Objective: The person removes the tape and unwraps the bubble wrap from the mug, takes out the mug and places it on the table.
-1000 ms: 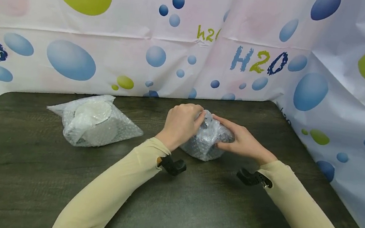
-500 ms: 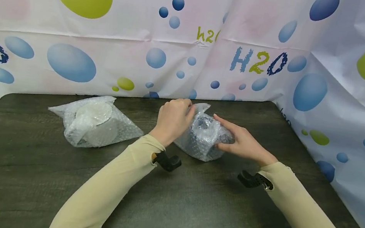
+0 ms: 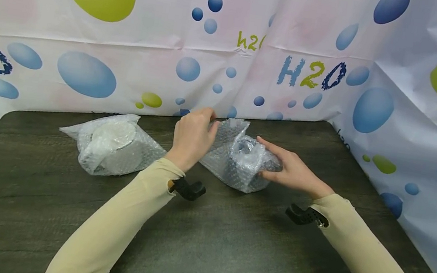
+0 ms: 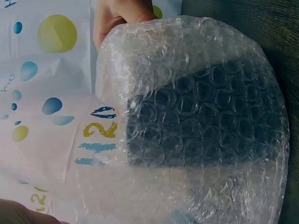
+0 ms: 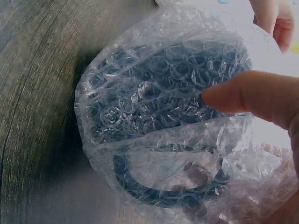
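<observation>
A dark blue mug (image 5: 163, 79) stands on the table inside bubble wrap (image 3: 245, 170). Its D-shaped handle shows through the plastic in the right wrist view. My right hand (image 3: 295, 169) grips the wrapped mug from the right side, with the thumb (image 5: 247, 95) pressed on the wrap over its wall. To the left, my left hand (image 3: 192, 138) pinches the edge of a loose flap of the wrap (image 3: 224, 139), which stretches out from the mug toward that hand. Only part of the left hand shows in its wrist view.
Another bubble-wrapped bundle (image 3: 127, 158), with something whitish and round inside, lies to the left near the left wrist. The dark wooden table (image 3: 227, 250) meets a printed backdrop (image 3: 136, 64) at the back and right.
My left hand has moved left from the top of the mug, drawing the wrap's flap out with it. My right hand has kept its grip in place.
</observation>
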### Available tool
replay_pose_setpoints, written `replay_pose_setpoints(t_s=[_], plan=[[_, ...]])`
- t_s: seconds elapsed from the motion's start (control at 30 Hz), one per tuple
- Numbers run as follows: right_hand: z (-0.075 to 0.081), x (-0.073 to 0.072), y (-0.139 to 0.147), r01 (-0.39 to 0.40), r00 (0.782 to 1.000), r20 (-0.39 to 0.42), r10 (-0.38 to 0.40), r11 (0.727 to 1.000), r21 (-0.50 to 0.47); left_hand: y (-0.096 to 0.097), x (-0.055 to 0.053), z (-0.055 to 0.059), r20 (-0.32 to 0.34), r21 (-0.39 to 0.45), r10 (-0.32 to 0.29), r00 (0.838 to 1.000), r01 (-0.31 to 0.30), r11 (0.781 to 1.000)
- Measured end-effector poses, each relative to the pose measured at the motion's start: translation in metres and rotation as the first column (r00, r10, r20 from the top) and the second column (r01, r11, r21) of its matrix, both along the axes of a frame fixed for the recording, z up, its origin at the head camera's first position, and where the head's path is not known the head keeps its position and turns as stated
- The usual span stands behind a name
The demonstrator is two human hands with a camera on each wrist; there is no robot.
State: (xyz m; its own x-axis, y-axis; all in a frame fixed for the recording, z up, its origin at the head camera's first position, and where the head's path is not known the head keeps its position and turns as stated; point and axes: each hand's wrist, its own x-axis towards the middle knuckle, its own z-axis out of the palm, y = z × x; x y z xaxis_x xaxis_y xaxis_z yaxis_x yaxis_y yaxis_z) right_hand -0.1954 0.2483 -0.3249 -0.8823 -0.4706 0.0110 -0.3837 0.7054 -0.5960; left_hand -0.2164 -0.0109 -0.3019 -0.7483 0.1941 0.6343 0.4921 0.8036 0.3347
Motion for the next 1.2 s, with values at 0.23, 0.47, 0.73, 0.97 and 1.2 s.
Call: replay_pose_setpoints(t_s=[0.23, 0.47, 0.73, 0.97, 1.2], plan=[[-0.002, 0.001, 0.001, 0.009, 1.0, 0.005, -0.009, 1.0, 0.001, -0.006, 0.007, -0.003, -0.055, -0.016, -0.015, 0.998, 0.014, 1.0], [-0.003, 0.002, 0.0, 0.011, 1.0, 0.012, -0.011, 1.0, -0.009, -0.002, 0.015, -0.006, 0.073, -0.132, -0.099, 0.992, 0.108, 0.985], [-0.002, -0.002, 0.0, -0.013, 1.0, -0.027, 0.013, 1.0, -0.009, 0.01, 0.017, -0.01, 0.341, -0.128, -0.215, 0.915, 0.272, 0.954], [-0.005, -0.002, -0.001, -0.009, 0.998, -0.064, 0.008, 1.0, -0.017, 0.012, 0.019, -0.014, 0.487, -0.018, -0.323, 0.812, 0.379, 0.925], [-0.002, -0.001, 0.0, -0.003, 0.997, -0.074, 0.003, 1.0, -0.003, 0.014, 0.019, -0.014, 0.512, -0.035, -0.334, 0.791, 0.408, 0.912]])
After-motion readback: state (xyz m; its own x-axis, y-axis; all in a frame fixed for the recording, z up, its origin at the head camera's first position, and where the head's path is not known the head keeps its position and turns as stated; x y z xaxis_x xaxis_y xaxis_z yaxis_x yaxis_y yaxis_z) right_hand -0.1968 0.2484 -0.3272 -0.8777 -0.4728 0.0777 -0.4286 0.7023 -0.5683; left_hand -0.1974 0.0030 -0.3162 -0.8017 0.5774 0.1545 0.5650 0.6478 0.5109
